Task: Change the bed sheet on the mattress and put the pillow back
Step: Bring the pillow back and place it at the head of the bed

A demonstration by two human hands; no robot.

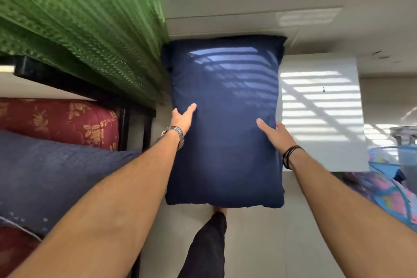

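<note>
Bed (58, 119) at left, maroon floral mattress partly under rumpled blue sheet (56, 174). Navy pillow (225, 124), plump, smooth, rectangular, held upright above the floor beside it. Left hand (184, 117) and right hand (274, 132), apart, press its sides; slick fabric may slip.

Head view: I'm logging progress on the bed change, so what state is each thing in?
Pillow: held up off the floor, long side vertical.
Left hand: open, pressed on pillow's left side.
Right hand: open, gripping pillow's right edge.
Mattress: red floral, partly covered by crumpled blue sheet.
Green curtain: hanging, blurred.
</note>
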